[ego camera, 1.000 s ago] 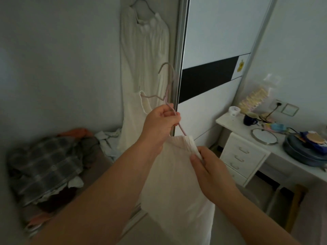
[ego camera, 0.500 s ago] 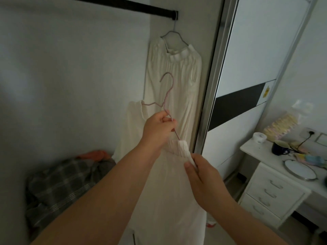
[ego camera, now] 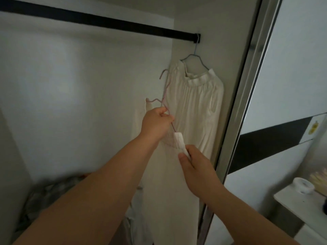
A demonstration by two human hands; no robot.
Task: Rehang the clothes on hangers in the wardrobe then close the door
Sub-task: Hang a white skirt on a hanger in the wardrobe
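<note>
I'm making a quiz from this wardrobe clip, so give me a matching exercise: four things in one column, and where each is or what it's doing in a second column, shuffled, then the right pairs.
Column one:
1. left hand
2. right hand
3. grey hanger
4. roll of tape

Column two:
A. sits on the white desk at lower right
B. hooked on the black rail, carrying a cream garment
C. grips the pink hanger below its hook
D. pinches the white garment at its top edge

Pairs: 1-C, 2-D, 3-B, 4-A
</note>
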